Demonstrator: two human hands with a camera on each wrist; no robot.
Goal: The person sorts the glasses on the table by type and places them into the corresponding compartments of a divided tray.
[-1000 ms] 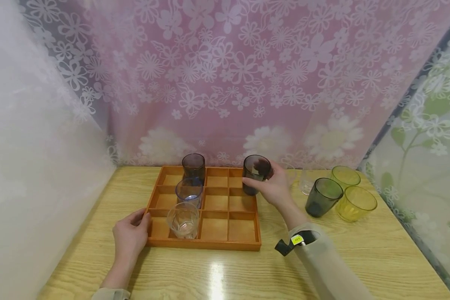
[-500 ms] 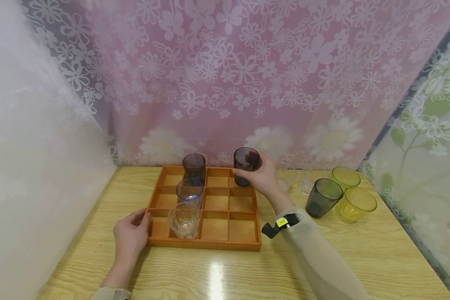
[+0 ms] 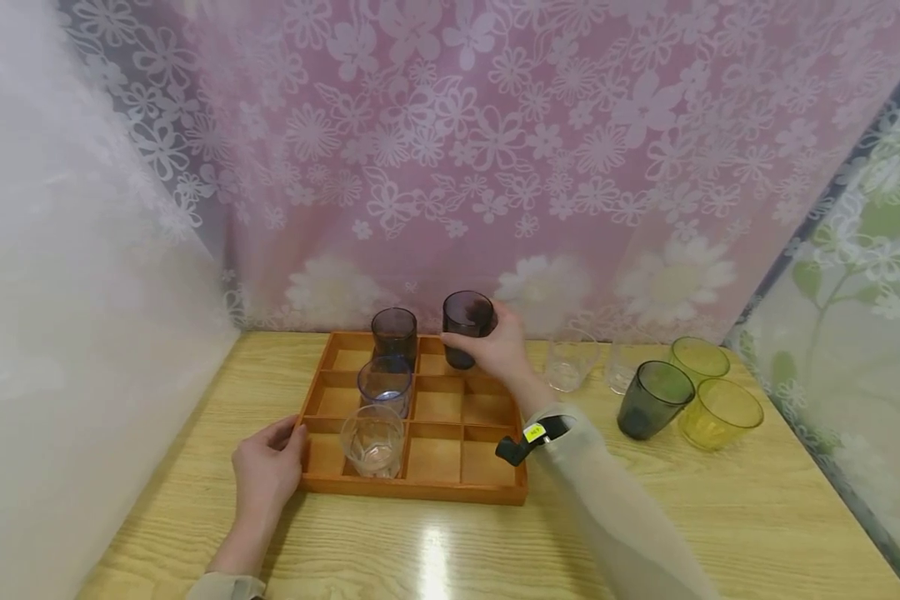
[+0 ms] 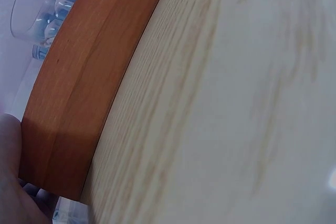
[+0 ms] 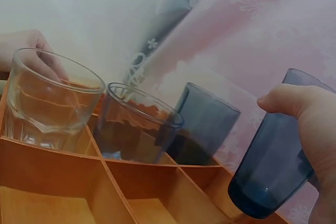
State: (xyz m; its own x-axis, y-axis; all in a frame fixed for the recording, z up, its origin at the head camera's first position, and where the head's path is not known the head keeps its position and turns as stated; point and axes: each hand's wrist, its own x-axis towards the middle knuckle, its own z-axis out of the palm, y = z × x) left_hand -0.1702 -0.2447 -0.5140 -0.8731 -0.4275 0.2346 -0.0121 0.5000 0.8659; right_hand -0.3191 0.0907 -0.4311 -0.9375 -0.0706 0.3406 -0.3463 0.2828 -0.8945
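On the wooden table (image 3: 720, 508), the right hand (image 3: 502, 350) has carried its gripped dark glass (image 3: 465, 327) leftward over the tray (image 3: 420, 487), left hand (image 3: 264, 471) resting relaxed against it.

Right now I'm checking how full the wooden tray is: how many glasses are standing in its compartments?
3, all in one column of the tray: a clear glass nearest, a bluish glass behind it, a dark glass at the back. A fourth, the held dark glass, is in the right hand above the tray.

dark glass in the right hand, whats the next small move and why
Probably lower it straight down into the back-row compartment beneath it. The right hand holds the dark glass upright above the wooden tray, beside the dark glass already seated in that row. The left hand rests on the tray's near left corner.
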